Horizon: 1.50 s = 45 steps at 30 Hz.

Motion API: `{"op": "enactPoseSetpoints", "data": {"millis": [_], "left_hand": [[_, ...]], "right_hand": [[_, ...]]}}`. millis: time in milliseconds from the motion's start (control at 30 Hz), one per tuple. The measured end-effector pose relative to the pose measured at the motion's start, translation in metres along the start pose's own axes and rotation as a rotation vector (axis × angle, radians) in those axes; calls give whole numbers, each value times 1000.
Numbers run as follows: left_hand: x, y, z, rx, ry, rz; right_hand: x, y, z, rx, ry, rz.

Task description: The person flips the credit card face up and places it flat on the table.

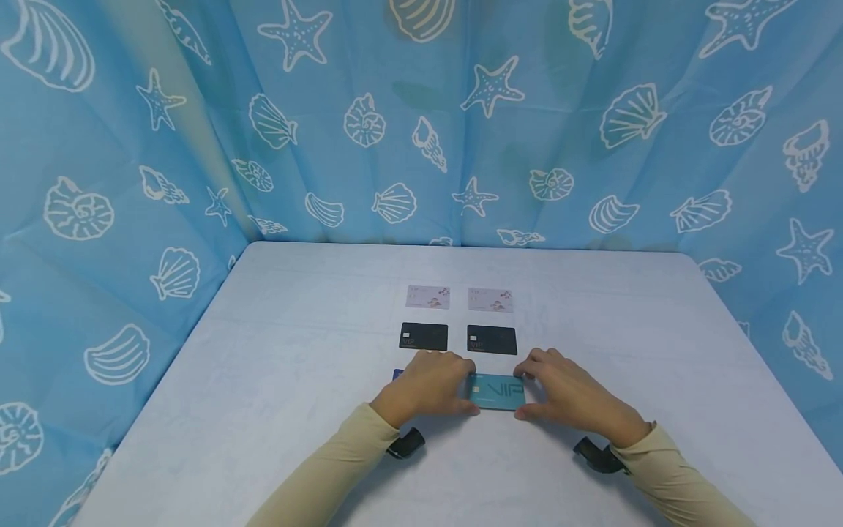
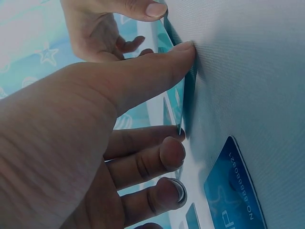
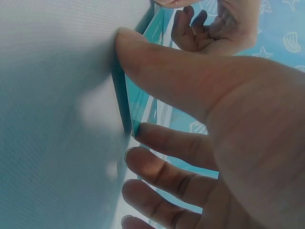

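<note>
A teal VIP card (image 1: pixel 497 395) lies lengthwise between both hands, close over the white table. My left hand (image 1: pixel 429 384) pinches its left end between thumb and index finger, the thumb on the near edge. At the right end, my right hand (image 1: pixel 571 394) grips it the same way. Both wrist views show the teal card (image 3: pixel 137 98) edge-on, a dark shadow beneath it. A blue card (image 2: pixel 233 195) rests on the table beside the left hand, which hides most of it in the head view.
Two black VIP cards (image 1: pixel 424 337) (image 1: pixel 492 339) lie side by side beyond the hands. Behind them is a row of two pale printed cards (image 1: pixel 428 297) (image 1: pixel 490 300). A blue curtain (image 1: pixel 395 161) with shell patterns hangs along the far edge of the table (image 1: pixel 296 322).
</note>
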<state>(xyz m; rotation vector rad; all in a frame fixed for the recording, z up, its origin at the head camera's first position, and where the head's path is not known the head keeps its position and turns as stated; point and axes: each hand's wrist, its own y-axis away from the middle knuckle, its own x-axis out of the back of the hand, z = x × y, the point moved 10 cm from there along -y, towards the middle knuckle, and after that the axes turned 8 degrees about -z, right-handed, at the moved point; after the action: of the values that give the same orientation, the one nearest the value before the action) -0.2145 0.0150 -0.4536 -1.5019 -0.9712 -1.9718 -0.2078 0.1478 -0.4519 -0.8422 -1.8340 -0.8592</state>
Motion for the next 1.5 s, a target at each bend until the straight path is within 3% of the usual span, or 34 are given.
{"op": "enactPoseSetpoints", "data": {"millis": [1500], "left_hand": [[1,0,1,-9,22,-7]], "right_hand": [[-2,-1,2,-35,2,-16]]}}
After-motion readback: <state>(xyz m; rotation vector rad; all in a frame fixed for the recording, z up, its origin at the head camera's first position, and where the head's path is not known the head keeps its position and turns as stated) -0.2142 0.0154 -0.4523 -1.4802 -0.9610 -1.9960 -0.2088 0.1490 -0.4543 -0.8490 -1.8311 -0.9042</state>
